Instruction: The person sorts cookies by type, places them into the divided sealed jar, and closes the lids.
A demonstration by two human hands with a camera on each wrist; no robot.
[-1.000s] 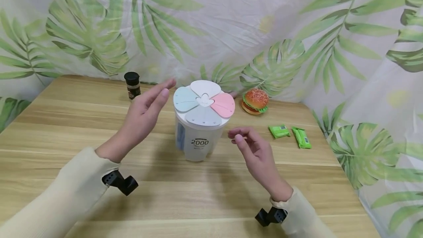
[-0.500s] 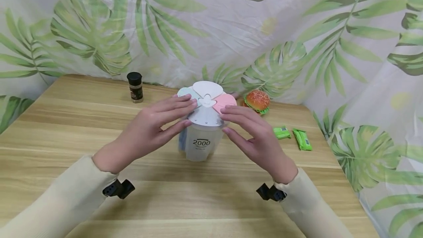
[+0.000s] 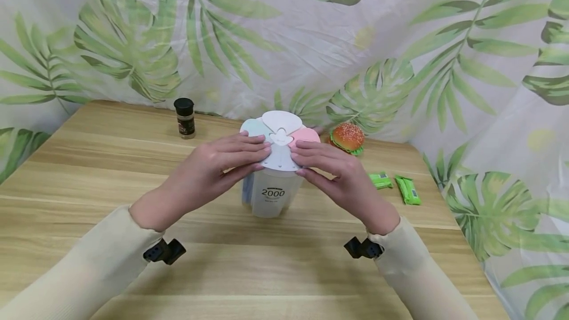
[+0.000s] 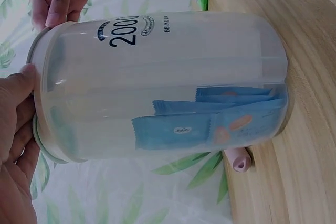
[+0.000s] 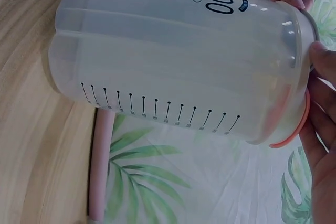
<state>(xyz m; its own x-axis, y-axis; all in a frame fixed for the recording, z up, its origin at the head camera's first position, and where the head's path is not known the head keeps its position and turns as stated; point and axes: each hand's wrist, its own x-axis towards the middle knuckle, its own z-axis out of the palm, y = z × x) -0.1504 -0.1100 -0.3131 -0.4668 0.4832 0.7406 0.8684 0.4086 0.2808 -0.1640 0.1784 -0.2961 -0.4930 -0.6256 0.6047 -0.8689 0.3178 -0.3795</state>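
Three lid flaps are partly covered by straight-fingered left hand and right hand, pink roll half-screened by container, wood-grain surface backed by leafy cloth

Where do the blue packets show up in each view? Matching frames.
Head: just below and left of centre, blue packets blurred through the canister.
Left wrist: slightly right of and below centre, clearly inside the canister.
Right wrist: not visible.
Shared landmark: the canister's "2000" print.
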